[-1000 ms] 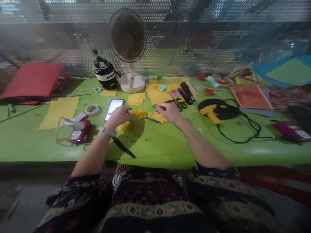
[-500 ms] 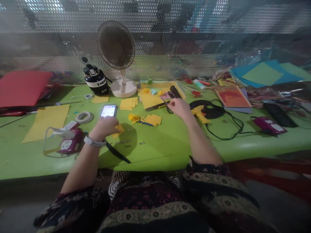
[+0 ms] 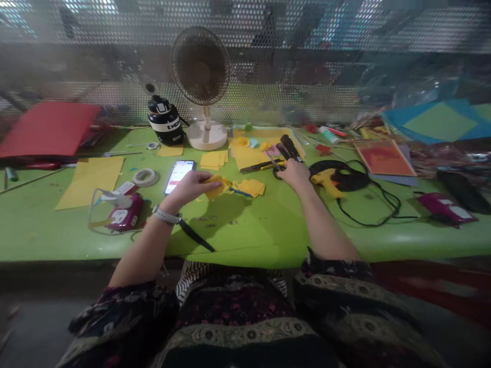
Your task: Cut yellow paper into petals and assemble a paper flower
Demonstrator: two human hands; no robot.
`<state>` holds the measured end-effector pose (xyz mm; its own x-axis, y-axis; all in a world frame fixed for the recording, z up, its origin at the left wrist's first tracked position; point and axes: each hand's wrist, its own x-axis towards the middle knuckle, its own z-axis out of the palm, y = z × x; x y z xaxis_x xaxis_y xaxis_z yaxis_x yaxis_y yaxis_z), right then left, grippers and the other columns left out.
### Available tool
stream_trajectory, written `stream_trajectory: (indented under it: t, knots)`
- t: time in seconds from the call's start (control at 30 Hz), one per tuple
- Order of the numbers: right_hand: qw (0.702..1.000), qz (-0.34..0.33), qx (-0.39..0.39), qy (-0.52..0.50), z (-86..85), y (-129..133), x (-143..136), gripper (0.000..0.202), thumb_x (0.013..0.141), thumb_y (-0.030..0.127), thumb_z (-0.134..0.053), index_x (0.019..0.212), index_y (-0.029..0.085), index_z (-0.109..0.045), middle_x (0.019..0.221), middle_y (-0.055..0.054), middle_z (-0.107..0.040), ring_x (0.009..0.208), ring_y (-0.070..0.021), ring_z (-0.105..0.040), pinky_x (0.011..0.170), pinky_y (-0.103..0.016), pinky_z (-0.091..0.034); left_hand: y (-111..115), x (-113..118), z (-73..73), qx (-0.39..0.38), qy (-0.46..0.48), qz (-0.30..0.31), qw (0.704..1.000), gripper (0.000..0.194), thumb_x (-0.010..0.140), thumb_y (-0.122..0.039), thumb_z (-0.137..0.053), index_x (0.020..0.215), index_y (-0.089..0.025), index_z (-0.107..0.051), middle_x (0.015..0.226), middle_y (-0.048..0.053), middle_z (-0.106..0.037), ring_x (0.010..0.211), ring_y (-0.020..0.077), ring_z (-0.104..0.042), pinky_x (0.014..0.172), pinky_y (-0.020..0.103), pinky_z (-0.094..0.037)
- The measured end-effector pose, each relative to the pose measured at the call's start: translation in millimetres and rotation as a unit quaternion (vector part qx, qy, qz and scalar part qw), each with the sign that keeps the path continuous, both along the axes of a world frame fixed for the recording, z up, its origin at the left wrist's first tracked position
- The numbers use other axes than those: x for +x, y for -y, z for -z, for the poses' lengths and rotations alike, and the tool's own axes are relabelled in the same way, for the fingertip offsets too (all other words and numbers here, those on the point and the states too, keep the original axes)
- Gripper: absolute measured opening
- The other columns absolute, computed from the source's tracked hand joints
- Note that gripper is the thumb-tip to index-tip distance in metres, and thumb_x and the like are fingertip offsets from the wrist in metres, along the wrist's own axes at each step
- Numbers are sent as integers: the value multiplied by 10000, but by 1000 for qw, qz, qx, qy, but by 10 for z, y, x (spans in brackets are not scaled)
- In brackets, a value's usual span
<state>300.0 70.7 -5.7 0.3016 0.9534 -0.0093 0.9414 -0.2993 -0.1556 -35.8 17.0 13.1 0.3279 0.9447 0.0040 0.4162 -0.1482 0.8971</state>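
Observation:
My left hand (image 3: 191, 187), with a pale band on its wrist, pinches a small piece of yellow paper (image 3: 215, 189) just above the table. Beside that piece lie crumpled yellow scraps and a small stack of yellow paper squares (image 3: 253, 187) with a blue strip along it. To the right, my right hand (image 3: 295, 175) is closed around small scissors (image 3: 276, 164), whose blades point away to the upper left. A black-and-yellow cutter (image 3: 261, 165) lies just left of the scissors. Left of my left hand lies a phone (image 3: 178, 176) with its screen lit.
A fan (image 3: 207, 137) and a black bottle (image 3: 165, 122) stand at the back. A yellow glue gun (image 3: 328, 182) with a black cord lies at right. Near the left forearm sit a purple power socket (image 3: 126, 212) and a tape roll (image 3: 144, 177). Coloured papers lie on both sides.
My left hand has lifted the yellow paper off the table and moved right and up, uncovering more of the phone. My right hand stays at the scissors. The whole view has shifted slightly.

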Motion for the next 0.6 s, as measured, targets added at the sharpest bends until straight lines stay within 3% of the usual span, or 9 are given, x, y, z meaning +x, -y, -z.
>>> stream_trajectory:
  t: [0.1,0.2,0.33,0.43,0.5,0.6]
  knots:
    - [1000,-5,-24,-7,-10,0,14,315,782,389,-681,982,151,-728,1040,-155,-739,1013,-310,-688,809,-361,-518,21,82,14,-121,95,19,988,411,771,-530,-731,955,-163,-715,841,59,-704,630,127,-656,503,206,-473]
    - [1000,-9,-27,-12,-18,2,23,276,755,376,-691,895,143,-741,973,-158,-752,989,-314,-699,800,-357,-523,31,120,9,-184,136,38,973,428,772,-507,-752,1021,-162,-699,890,78,-718,593,119,-679,429,167,-448]
    - [998,0,-24,-62,-95,8,88,204,756,325,-677,789,129,-728,693,-128,-735,890,-293,-722,778,-342,-543,12,126,29,-193,182,40,963,389,756,-400,-796,1043,-155,-700,951,95,-731,674,119,-700,449,144,-456]
    - [988,8,-12,-153,-207,44,129,140,751,271,-692,679,150,-683,567,-82,-684,764,-256,-728,719,-318,-565,-6,125,60,-178,202,12,963,361,724,-341,-828,1002,-140,-716,942,97,-735,713,112,-689,489,144,-468]
    - [960,-4,7,-279,-286,104,88,92,759,222,-701,710,157,-656,620,-65,-698,660,-203,-712,639,-289,-573,-12,124,73,-172,206,-10,963,337,726,-344,-826,963,-126,-726,914,97,-734,700,99,-673,516,149,-478]
    - [871,-79,-9,-485,-369,247,-107,116,776,198,-721,842,164,-632,786,-62,-728,602,-142,-687,559,-252,-571,-18,118,91,-168,214,-33,962,348,731,-370,-821,955,-119,-732,935,106,-733,724,102,-673,556,161,-504]
